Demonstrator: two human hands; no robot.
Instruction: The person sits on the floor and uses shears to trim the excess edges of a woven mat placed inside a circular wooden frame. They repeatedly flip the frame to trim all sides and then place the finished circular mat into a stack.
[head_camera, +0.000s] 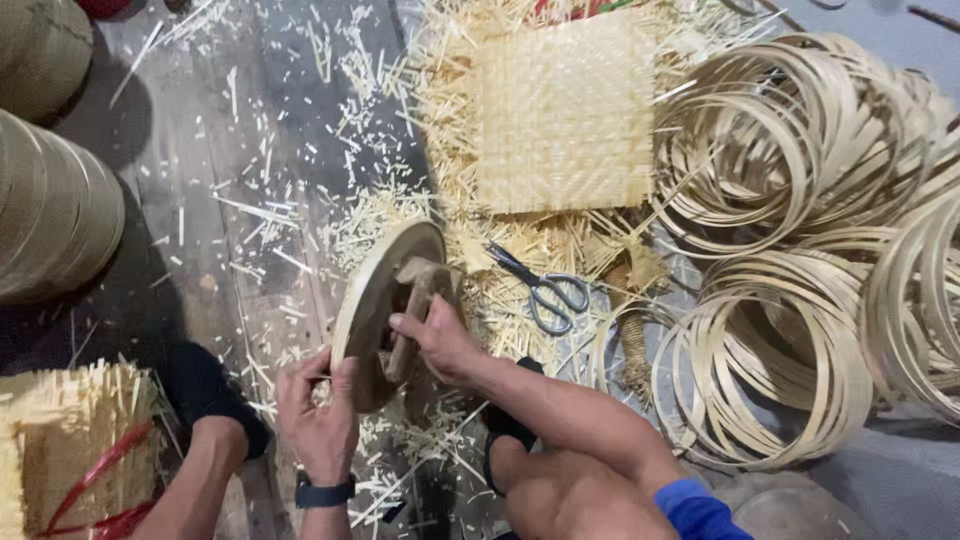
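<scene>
Item: round bamboo-rimmed tray (372, 300), stood on edge and tilted, its flat face turned toward the right hand (437, 338), its long axis running from near the wrists up and away toward the scissors side. Left hand (318, 405): fingers curled shut around the lower rim, thumb on the edge; a dark watch sits on the wrist. Right hand: fingers closed over a brownish block-like piece (412, 300) pressed against the tray's face (what exactly it is cannot be told). The tray thus lies between the two sets of fingers, the left below and at its edge, the right beside its face; both touch it, the left holding it more fully. Beyond the right fingertips: grey-handled scissors (545, 290) lying on straw-coloured offcuts, apart from the hand. Farther out from the fingers: a square woven mat (565, 115); to the right, heaps of bamboo hoops (790, 360). Out past the left hand: stacked finished trays (55, 215).
</scene>
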